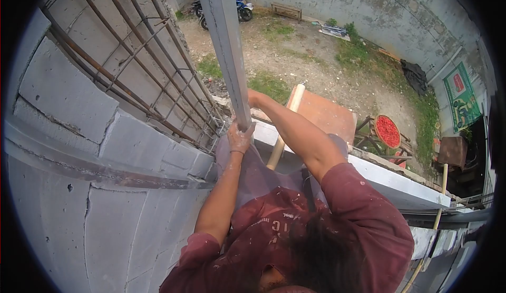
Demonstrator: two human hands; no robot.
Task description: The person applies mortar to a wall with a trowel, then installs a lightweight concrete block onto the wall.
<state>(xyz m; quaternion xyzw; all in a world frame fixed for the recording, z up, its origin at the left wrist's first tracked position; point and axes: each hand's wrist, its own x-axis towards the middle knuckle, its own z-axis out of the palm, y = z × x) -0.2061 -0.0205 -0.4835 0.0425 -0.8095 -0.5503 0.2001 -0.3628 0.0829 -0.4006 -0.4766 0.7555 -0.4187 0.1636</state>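
Observation:
A long grey metal bar (pixel 224 40) rises steeply from my lap toward the top of the view. Near its lower end my left hand (pixel 241 137) is closed around it, with pale dust on the skin. My right hand (pixel 254 99) grips the same bar a little higher, from its right side; the fingers are mostly hidden behind the metal. The bar's lower end stands just above my legs.
Grey block wall (pixel 126 214) stands close on my left, with a rusty rebar cage (pixel 126 45) above it. A pale pole (pixel 297 98) and a brown board (pixel 327 115) lie ahead. Far below are the yard, a round tray of red things (pixel 387 131) and a motorbike (pixel 243 9).

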